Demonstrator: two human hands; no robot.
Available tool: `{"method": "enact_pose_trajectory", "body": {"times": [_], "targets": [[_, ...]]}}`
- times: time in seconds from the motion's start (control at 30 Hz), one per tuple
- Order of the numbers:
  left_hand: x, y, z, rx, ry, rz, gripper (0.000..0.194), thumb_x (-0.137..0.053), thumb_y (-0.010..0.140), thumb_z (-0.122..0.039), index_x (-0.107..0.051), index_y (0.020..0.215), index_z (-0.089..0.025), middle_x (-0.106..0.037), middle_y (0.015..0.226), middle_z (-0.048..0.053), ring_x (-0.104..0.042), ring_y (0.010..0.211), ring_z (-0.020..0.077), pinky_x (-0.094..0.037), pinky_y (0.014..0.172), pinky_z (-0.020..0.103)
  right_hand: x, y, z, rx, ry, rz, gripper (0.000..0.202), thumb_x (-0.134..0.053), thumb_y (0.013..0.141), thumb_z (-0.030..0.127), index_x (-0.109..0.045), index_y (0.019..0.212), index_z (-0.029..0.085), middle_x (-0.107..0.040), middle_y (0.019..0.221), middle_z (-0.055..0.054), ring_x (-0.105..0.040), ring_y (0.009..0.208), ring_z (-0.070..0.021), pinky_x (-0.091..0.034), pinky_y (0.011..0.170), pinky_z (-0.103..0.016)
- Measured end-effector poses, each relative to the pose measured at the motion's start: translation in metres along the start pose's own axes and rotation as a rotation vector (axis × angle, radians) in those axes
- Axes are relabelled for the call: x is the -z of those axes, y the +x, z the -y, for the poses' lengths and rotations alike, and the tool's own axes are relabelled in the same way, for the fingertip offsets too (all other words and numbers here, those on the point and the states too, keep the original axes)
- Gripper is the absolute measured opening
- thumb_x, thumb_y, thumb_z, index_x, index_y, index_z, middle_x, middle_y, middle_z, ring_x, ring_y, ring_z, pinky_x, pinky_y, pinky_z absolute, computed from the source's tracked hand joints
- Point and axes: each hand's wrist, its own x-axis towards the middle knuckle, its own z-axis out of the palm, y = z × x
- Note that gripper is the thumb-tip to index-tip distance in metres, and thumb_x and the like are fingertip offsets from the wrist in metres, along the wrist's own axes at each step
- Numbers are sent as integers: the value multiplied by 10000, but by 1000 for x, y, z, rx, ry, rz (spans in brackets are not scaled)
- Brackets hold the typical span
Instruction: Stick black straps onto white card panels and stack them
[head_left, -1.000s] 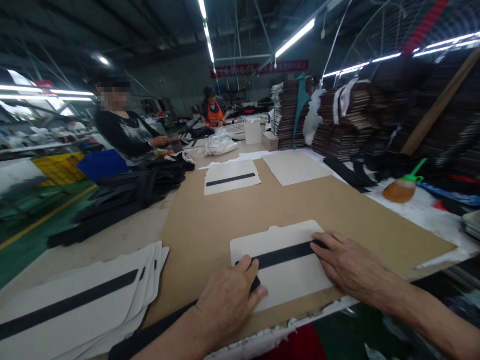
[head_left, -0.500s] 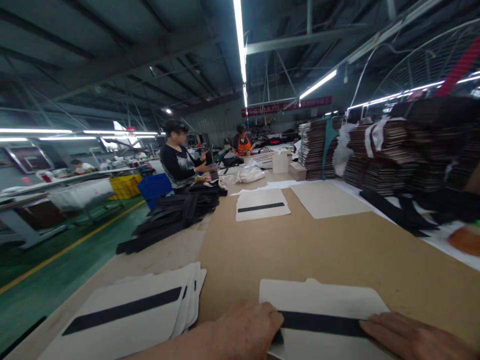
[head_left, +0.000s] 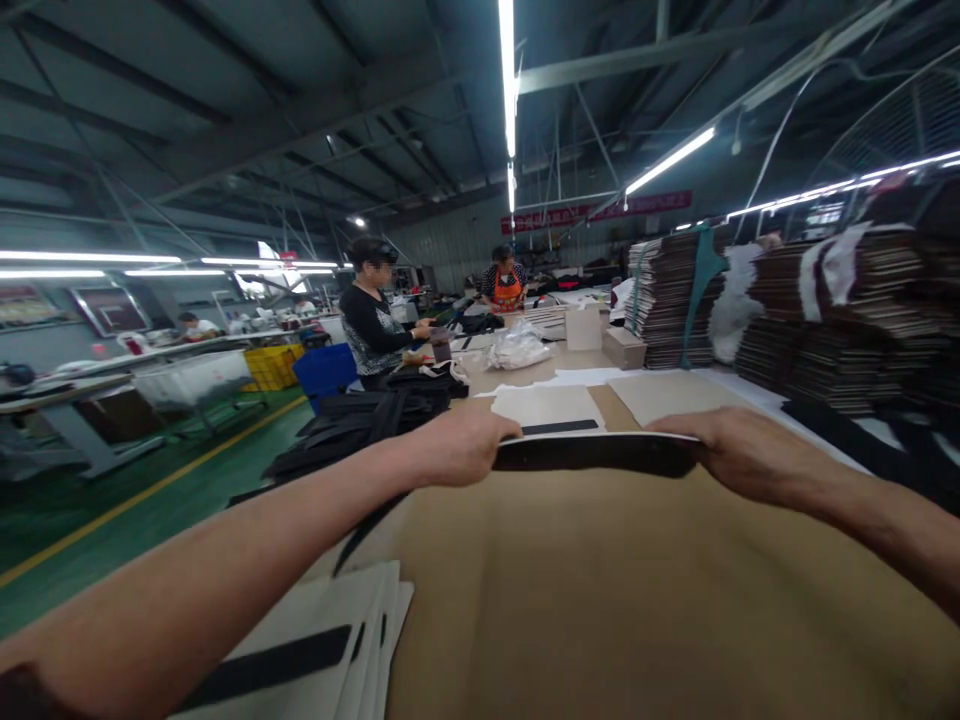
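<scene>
You lifted the panel (head_left: 600,454) off the counter (head_left: 555,590), left grip (head_left: 472,447) and right grip (head_left: 739,447) pinching its ends, its pressing apparently finished.

Tally: 2 hands (left hand (head_left: 471,448), right hand (head_left: 733,452)), 1 held panel (head_left: 596,455), 1 striped panel (head_left: 547,405), 1 plain panel (head_left: 671,397) and 1 pile (head_left: 300,692) of at least 3 panels, exact number hidden by overlap. Also 2 nearer co-workers (black-sleeved person (head_left: 373,330), orange-aproned person (head_left: 507,290)), 1 yellow crate (head_left: 274,368), 1 blue bin (head_left: 325,375), 1 small box (head_left: 624,350), 1 fan (head_left: 900,130). Dark boards (head_left: 810,362) at right: many, too dim to count.
</scene>
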Motion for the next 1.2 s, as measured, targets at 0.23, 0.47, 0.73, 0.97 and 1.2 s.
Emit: {"method": "enact_pose_trajectory", "body": {"times": [0.23, 0.47, 0.73, 0.97, 1.2], "targets": [[-62, 67, 82, 110, 185, -46, 488, -424, 859, -50, -567, 1270, -271, -663, 1244, 89, -640, 1096, 266, -485, 891, 370, -84, 103, -15, -1, -186, -123, 550, -400, 845, 29, -611, 1298, 260, -655, 1290, -77, -590, 1161, -246, -432, 969, -374], [-158, 87, 83, 138, 92, 55, 368, -440, 901, -102, -589, 1208, -239, -659, 1225, 101, -665, 1063, 269, -528, 871, 375, -179, 101, -27, -39, -135, 95, 432, -385, 889, 87, -669, 1196, 197, -672, 1233, -126, -631, 1106, -252, -471, 930, -380], [-171, 83, 80, 175, 37, 102, 513, -482, 855, -79, -497, 1334, -262, -564, 1382, 116, -586, 1219, 281, -489, 989, 420, -196, 95, -32, -55, -43, 130, 469, -334, 898, 92, -647, 1232, 195, -652, 1268, -128, -590, 1192, -242, -445, 1009, -396], [-132, 86, 71, 135, 80, 276, 688, -671, 702, -78, -513, 1356, -217, -544, 1412, 166, -609, 1190, 318, -532, 927, 388, -180, 80, -39, -46, 28, 143, 609, -495, 779, 81, -547, 1368, 228, -503, 1471, -93, -465, 1333, -249, -384, 1089, -411], [-101, 132, -11, 87, 105, 207, 226, -581, 802, -146, -731, 970, -142, -734, 1023, 202, -699, 992, 338, -565, 843, 434, -131, 11, -142, -408, -94, 13, 668, -452, 782, 92, -433, 1449, 119, -410, 1523, -146, -357, 1397, -254, -269, 1160, -409]]}}
